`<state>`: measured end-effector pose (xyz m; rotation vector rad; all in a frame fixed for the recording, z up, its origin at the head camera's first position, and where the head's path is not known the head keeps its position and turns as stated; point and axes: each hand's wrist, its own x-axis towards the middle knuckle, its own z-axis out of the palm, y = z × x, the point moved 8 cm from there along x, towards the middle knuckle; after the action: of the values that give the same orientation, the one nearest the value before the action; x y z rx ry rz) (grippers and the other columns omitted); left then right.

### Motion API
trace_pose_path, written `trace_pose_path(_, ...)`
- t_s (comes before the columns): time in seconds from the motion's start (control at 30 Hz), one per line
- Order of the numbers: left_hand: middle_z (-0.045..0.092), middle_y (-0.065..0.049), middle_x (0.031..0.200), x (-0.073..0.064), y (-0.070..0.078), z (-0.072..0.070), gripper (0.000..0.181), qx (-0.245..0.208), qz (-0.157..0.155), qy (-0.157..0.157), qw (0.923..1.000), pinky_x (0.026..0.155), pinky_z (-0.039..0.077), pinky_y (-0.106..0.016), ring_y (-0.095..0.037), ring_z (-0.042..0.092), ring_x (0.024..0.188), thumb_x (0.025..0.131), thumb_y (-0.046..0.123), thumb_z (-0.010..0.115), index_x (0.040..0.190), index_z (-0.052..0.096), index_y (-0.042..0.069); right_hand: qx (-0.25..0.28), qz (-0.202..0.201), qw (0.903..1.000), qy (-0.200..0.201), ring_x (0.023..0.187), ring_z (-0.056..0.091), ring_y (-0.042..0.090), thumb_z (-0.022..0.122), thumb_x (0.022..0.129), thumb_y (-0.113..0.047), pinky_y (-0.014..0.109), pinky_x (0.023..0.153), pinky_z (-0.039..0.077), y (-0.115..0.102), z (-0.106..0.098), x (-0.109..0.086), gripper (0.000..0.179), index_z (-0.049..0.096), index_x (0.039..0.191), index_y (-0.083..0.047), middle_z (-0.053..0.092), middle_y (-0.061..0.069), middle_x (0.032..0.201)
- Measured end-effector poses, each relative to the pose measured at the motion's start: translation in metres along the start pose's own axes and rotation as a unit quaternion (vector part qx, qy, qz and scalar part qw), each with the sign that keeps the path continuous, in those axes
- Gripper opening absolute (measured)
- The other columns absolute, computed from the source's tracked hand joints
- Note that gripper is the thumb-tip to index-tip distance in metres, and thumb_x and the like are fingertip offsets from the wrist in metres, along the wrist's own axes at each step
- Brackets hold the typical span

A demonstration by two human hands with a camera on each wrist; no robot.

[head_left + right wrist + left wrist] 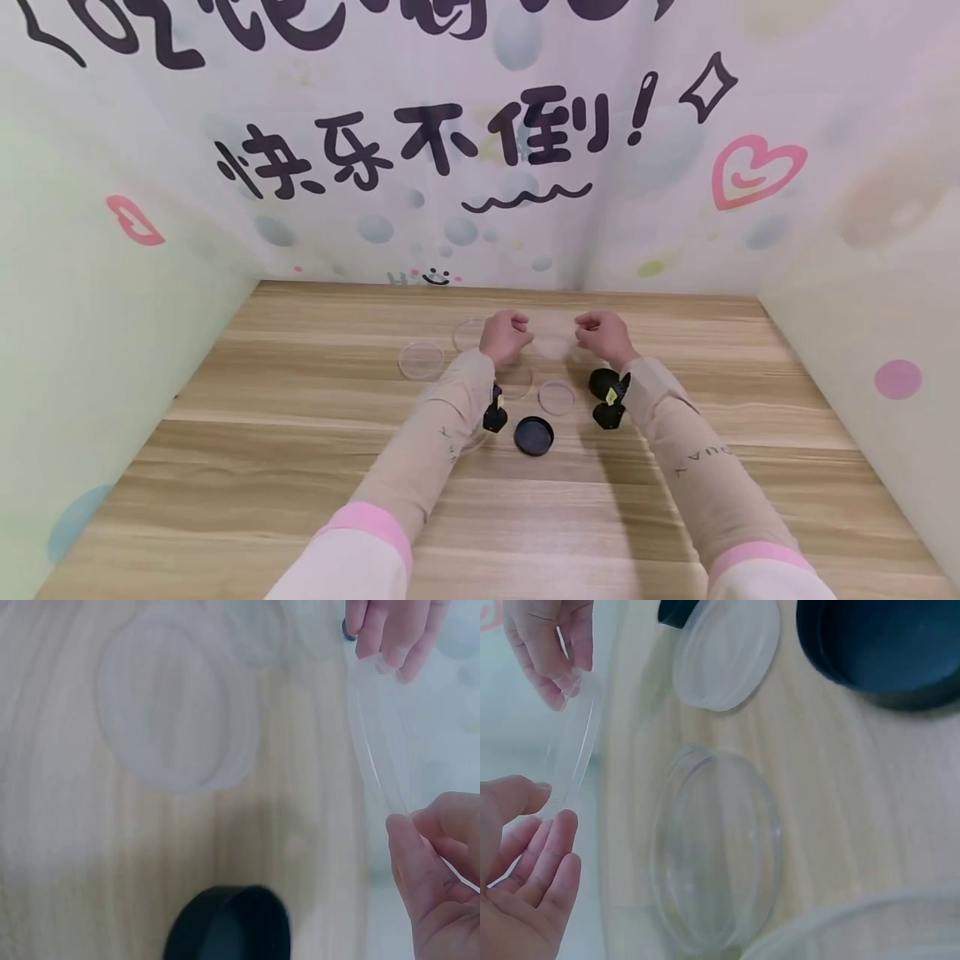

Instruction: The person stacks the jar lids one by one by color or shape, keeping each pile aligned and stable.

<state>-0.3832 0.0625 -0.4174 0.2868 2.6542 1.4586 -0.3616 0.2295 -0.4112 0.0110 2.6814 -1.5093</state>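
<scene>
Between both hands a thin, clear round plastic lid is held up on edge over the far part of the table. My left hand pinches one side of its rim between thumb and fingers, as the lid shows in the left wrist view. At the opposite side, my right hand pinches the rim with thumb and forefinger. Below the hands lie a small clear lid and a larger clear round piece. A shallow black round container stands open side up nearer the body.
Left of the left hand lies another clear lid, with one more clear round piece behind it. A second black container is near the right wrist. A printed cloth wall rises behind the wooden table.
</scene>
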Motion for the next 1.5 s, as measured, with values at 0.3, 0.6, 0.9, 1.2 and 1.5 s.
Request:
trace_pose_path(0.3,0.058,-0.013,0.099,-0.020,0.010,-0.026,0.036,-0.010,-0.007,-0.030,0.9995,0.073,0.047,-0.027,-0.024,0.055,0.090,0.076,0.007,0.067,0.109,0.055,0.000,0.023,-0.016,0.9995,-0.013,0.092,0.053,0.030,0.048,0.084,0.003,0.028,0.073,0.051,-0.017,0.009,-0.002,0.031,0.050,0.113,0.012,0.052,0.023,0.100)
trace_pose_path(0.6,0.058,-0.013,0.100,-0.033,0.012,-0.051,0.042,0.026,0.010,-0.035,0.9990,0.074,0.046,-0.027,-0.023,0.054,0.089,0.071,0.005,0.069,0.110,0.053,-0.001,0.047,-0.035,0.9981,-0.019,0.085,0.053,0.024,0.052,0.081,0.005,0.028,0.070,0.052,-0.037,0.026,-0.008,0.028,0.051,0.108,0.013,0.053,0.021,0.094)
trace_pose_path(0.9,0.056,-0.011,0.099,-0.050,0.007,-0.070,0.048,0.075,0.038,-0.061,0.9946,0.079,0.043,-0.031,-0.023,0.051,0.093,0.068,0.003,0.071,0.112,0.051,0.002,0.111,-0.024,0.9917,-0.059,0.079,0.053,0.017,0.054,0.081,0.009,0.033,0.075,0.051,-0.044,0.055,-0.020,0.028,0.049,0.107,0.015,0.052,0.018,0.093)
trace_pose_path(1.2,0.054,-0.015,0.103,-0.071,-0.008,-0.085,0.049,0.085,0.039,-0.088,0.9917,0.078,0.042,-0.033,-0.023,0.049,0.093,0.070,0.004,0.070,0.115,0.050,0.002,0.117,-0.035,0.9867,-0.108,0.078,0.053,0.017,0.054,0.082,0.006,0.043,0.080,0.048,-0.047,0.082,-0.028,0.034,0.048,0.115,0.011,0.051,0.014,0.091)
trace_pose_path(1.5,0.055,-0.019,0.103,-0.086,-0.035,-0.091,0.045,0.064,0.016,-0.104,0.9924,0.071,0.048,-0.029,-0.027,0.053,0.090,0.072,0.002,0.067,0.113,0.050,-0.002,0.112,-0.041,0.9844,-0.130,0.077,0.052,0.016,0.056,0.079,0.007,0.036,0.073,0.051,-0.048,0.109,-0.035,0.033,0.050,0.111,0.013,0.054,0.014,0.089)
